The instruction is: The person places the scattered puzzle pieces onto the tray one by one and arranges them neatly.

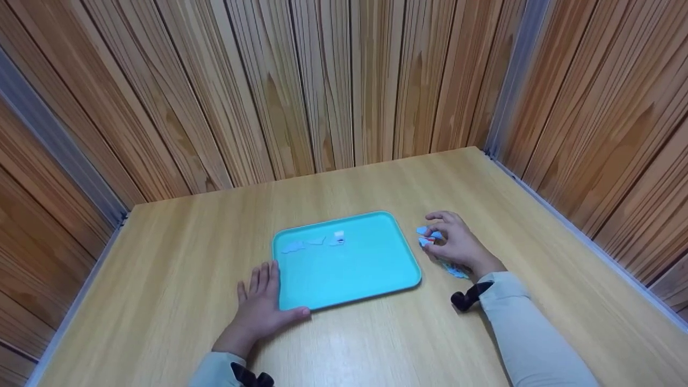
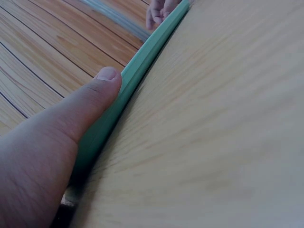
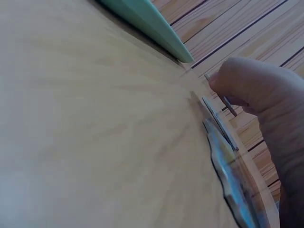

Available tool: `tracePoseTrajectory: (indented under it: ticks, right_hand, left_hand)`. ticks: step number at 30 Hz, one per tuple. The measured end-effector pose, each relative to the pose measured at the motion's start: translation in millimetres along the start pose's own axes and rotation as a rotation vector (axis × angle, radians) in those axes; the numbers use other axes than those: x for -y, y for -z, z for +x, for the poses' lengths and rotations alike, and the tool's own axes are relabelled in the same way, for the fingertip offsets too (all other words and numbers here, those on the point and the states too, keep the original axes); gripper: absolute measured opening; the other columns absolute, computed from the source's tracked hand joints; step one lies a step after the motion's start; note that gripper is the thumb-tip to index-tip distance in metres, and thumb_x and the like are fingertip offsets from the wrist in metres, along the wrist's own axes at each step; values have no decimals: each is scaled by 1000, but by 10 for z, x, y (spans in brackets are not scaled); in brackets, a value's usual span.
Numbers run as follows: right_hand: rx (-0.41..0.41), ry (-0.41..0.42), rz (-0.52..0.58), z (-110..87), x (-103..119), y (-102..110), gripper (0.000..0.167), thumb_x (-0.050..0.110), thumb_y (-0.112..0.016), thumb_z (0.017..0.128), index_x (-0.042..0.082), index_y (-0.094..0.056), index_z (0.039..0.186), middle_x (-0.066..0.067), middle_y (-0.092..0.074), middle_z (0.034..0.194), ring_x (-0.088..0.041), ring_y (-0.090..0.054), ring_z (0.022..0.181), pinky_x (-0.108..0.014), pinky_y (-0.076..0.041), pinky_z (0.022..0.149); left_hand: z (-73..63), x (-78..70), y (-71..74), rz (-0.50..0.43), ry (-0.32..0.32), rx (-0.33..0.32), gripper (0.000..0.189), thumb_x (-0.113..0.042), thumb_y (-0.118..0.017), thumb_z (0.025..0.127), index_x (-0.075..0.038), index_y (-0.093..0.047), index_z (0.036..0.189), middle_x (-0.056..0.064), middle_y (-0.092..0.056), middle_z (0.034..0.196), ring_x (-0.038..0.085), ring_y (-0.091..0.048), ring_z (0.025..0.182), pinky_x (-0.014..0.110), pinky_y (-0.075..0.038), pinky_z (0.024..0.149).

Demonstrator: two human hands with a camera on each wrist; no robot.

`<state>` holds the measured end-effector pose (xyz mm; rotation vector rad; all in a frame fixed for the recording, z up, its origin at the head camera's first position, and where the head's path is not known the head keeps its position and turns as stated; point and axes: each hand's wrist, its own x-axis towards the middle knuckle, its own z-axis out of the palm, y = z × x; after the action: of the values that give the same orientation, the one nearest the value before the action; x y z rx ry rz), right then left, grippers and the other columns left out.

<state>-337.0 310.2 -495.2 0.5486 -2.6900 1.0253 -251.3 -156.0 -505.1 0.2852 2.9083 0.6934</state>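
Observation:
My left hand (image 1: 262, 310) lies at the near left corner of a turquoise tray (image 1: 355, 274), its fingers straight along the left side and the thumb (image 2: 97, 92) against the front rim. To the right of the tray, my right hand (image 1: 461, 244) pinches a thin flat piece (image 3: 228, 104) between thumb and fingers, tilted just above the table. Other flat blue irregular pieces (image 1: 456, 270) lie under and beside this hand, partly hidden by it. On the tray, several pale blue pieces form a loose row near the far rim, among them a left one (image 1: 293, 246) and a middle one (image 1: 316, 241).
A wooden table (image 1: 193, 252) carries the tray and pieces. Plank-patterned walls (image 1: 322, 80) stand behind it and on both sides, with grey metal strips at the corners. Black wrist straps (image 1: 472, 296) sit over the sleeves.

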Motion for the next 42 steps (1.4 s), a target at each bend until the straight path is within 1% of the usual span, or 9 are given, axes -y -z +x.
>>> tracePoseTrajectory:
  ticks: [3, 7, 11, 18, 22, 25, 33, 40, 42]
  right_hand:
    - [-4, 27, 25, 49, 26, -42, 11, 18, -82, 85, 15, -72, 89, -12, -53, 140, -38, -34, 138, -61, -27, 110]
    - [17, 50, 54, 116, 79, -94, 11, 15, -81, 86, 14, -73, 93, -14, -53, 140, -38, -33, 138, -61, -27, 111]
    - [47, 41, 69, 187, 150, -145, 10, 15, -79, 88, 13, -74, 97, -13, -53, 141, -38, -32, 140, -60, -25, 113]
    - [69, 11, 89, 309, 310, -198, 8, 17, -77, 90, 13, -73, 97, -11, -53, 142, -35, -31, 141, -59, -23, 116]
    - [96, -10, 86, 385, 380, -234, 9, 19, -76, 91, 14, -74, 98, -7, -52, 144, -33, -29, 143, -58, -21, 117]
    - [116, -1, 89, 440, 423, -280, 11, 19, -76, 91, 12, -74, 99, -7, -52, 145, -33, -29, 143, -58, -22, 117]
    - [154, 18, 81, 567, 499, -442, 11, 21, -75, 92, 13, -73, 100, -6, -52, 145, -32, -32, 141, -54, -28, 116]
    - [161, 25, 80, 634, 558, -557, 11, 20, -75, 92, 13, -74, 100, -8, -52, 145, -33, -34, 142, -53, -30, 116]
    - [165, 14, 73, 651, 577, -586, 10, 22, -75, 92, 14, -75, 99, -7, -51, 146, -32, -34, 143, -52, -29, 116]
  left_hand:
    - [-10, -7, 0, -3, -13, -11, 136, -85, -63, 73, -5, 3, 162, 24, 6, 167, 43, 12, 153, 70, 15, 112]
    - [-14, -14, 5, -5, -24, -21, 135, -84, -63, 74, -5, 1, 162, 24, 4, 167, 44, 10, 153, 70, 14, 112]
    - [-3, -23, 20, -14, -23, -15, 136, -85, -62, 73, -6, 2, 162, 23, 6, 168, 42, 12, 153, 68, 15, 113]
    - [6, -31, 35, -5, -11, -1, 137, -87, -62, 72, -9, 7, 161, 20, 9, 168, 40, 14, 153, 67, 16, 114]
    - [0, -28, 35, -10, -5, 2, 137, -86, -62, 72, -9, 7, 162, 19, 10, 168, 39, 14, 153, 67, 17, 113]
    - [-3, -19, 30, -11, -3, 1, 137, -86, -62, 72, -8, 6, 162, 19, 9, 168, 39, 15, 153, 66, 17, 113]
    - [-15, -16, 15, -14, 2, -6, 137, -85, -64, 72, -5, 2, 162, 22, 7, 167, 41, 13, 153, 68, 16, 113]
    - [-5, -21, 9, -2, 10, -3, 138, -86, -63, 71, -6, 3, 162, 22, 7, 167, 41, 13, 153, 67, 16, 113]
    - [-3, -19, 5, -7, 12, 1, 138, -86, -63, 71, -6, 3, 162, 22, 7, 168, 40, 14, 153, 67, 16, 113]
